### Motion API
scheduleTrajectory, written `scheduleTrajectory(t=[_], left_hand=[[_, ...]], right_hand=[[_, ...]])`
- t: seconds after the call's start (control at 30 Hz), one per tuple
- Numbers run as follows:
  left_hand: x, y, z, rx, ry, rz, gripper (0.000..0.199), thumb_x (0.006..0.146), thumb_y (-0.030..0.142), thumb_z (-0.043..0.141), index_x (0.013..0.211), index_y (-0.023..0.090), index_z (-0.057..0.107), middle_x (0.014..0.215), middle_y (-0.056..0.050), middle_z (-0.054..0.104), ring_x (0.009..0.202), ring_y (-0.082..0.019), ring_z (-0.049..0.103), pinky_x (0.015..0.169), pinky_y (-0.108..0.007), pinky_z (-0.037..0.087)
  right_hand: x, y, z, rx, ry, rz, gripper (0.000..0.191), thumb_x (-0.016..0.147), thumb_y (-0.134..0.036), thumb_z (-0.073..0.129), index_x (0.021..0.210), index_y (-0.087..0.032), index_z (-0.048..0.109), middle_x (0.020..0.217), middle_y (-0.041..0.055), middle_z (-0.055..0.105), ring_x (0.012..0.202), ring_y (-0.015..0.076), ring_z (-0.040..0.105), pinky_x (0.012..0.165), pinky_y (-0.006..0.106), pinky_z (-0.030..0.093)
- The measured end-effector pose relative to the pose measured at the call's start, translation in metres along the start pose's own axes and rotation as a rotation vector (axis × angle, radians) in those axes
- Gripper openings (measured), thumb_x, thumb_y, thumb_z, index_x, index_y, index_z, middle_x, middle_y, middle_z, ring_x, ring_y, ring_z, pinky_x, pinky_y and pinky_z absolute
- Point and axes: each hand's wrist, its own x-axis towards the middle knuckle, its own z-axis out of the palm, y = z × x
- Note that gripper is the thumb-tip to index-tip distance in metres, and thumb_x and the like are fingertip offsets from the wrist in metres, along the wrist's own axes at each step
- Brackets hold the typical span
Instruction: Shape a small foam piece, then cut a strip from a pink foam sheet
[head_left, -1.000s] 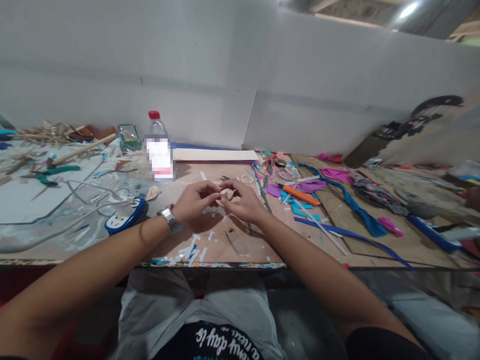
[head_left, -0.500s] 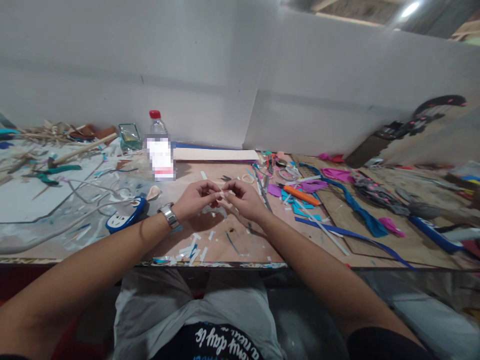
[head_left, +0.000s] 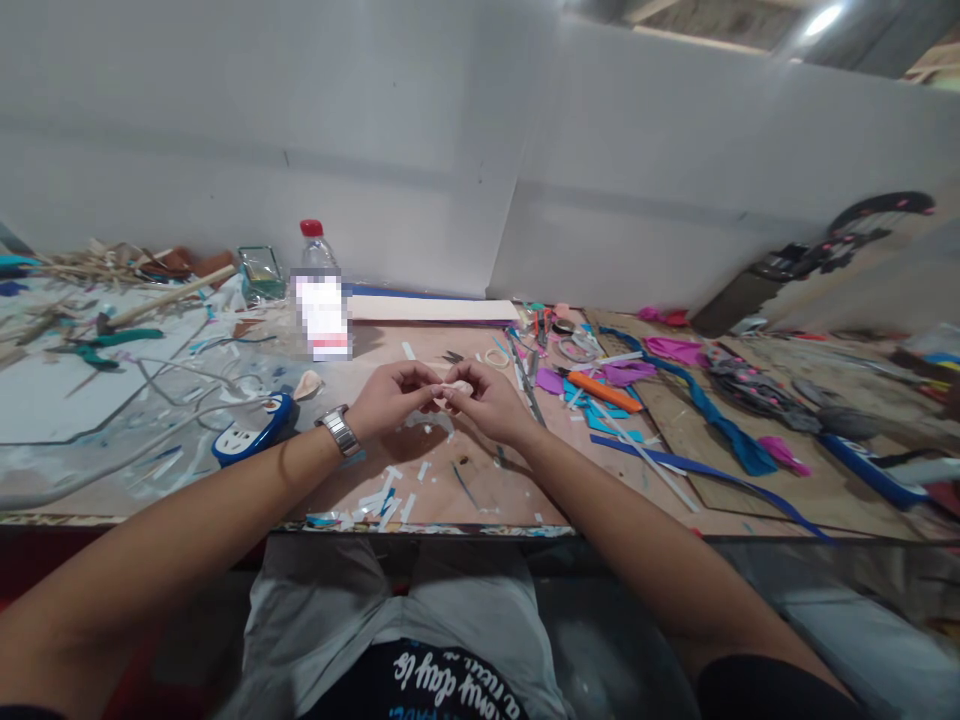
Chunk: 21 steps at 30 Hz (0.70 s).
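Observation:
A small pale pink piece (head_left: 454, 388), soft-looking and folded, is pinched between the fingertips of both hands just above the table. My left hand (head_left: 396, 398), with a metal watch on its wrist, grips its left end. From the right, my right hand (head_left: 491, 398) has thumb and fingers closed on the other side; part of the piece shows above the thumb. Fingers hide the rest, and its exact kind is unclear. A similar pale pink petal-shaped piece (head_left: 307, 384) lies left of my left hand. Behind the hands are dark scissor-like tips (head_left: 452, 357) and a tape ring (head_left: 496, 357).
A blue power strip (head_left: 251, 430) with a white cable lies left. Behind it stands a red-capped bottle (head_left: 315, 245). Green-handled pliers (head_left: 120, 345) are farther left. An orange utility knife (head_left: 600, 390) and blue ribbon (head_left: 712, 475) lie right. Paper scraps (head_left: 386, 500) litter the front edge.
The pink piece shows more between my fingertips, bunched toward my right thumb. My right fingers have shifted slightly on it. Both arms stay almost in place.

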Motion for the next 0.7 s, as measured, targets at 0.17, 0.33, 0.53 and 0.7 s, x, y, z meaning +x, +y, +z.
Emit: scheduleTrajectory(t=[0.17,0.33,0.53,0.7], left_hand=[[0.0001,0.0033,0.0021,-0.084,-0.011,-0.038,0.036,0.078,0.046,0.079,0.088,0.013,0.068,0.073,-0.003,0.069,0.065,-0.013,0.066,0.065,-0.026,0.054],[0.0001,0.0077,0.0032,-0.103,0.033,-0.039,0.035,0.073,0.044,0.083,0.083,0.013,0.069,0.072,-0.003,0.068,0.067,-0.013,0.065,0.067,-0.026,0.054],[0.0007,0.0045,-0.0017,-0.011,0.044,0.049,0.030,0.076,0.040,0.081,0.085,0.013,0.071,0.077,-0.004,0.070,0.071,-0.014,0.066,0.072,-0.028,0.054],[0.0014,0.0046,-0.0050,0.108,0.049,0.102,0.025,0.077,0.037,0.080,0.084,0.014,0.072,0.079,-0.005,0.072,0.073,-0.015,0.066,0.070,-0.027,0.053]], right_hand=[[0.0011,0.0017,-0.0028,-0.114,0.042,-0.099,0.015,0.083,-0.032,0.069,0.086,-0.019,0.063,0.082,0.0026,0.066,0.074,0.0169,0.062,0.069,0.031,0.051],[0.0011,0.0036,-0.0036,-0.116,0.029,-0.200,0.016,0.081,-0.030,0.073,0.091,-0.019,0.065,0.091,0.0050,0.068,0.084,0.0188,0.063,0.076,0.032,0.050],[-0.0006,0.0017,-0.0042,-0.118,0.017,-0.087,0.037,0.081,-0.034,0.072,0.113,-0.018,0.064,0.108,0.0077,0.068,0.075,0.0148,0.060,0.064,0.027,0.047],[-0.0002,-0.0004,-0.0065,-0.172,0.022,-0.071,0.029,0.081,-0.035,0.073,0.103,-0.017,0.069,0.092,0.0045,0.071,0.070,0.0143,0.060,0.062,0.026,0.046]])
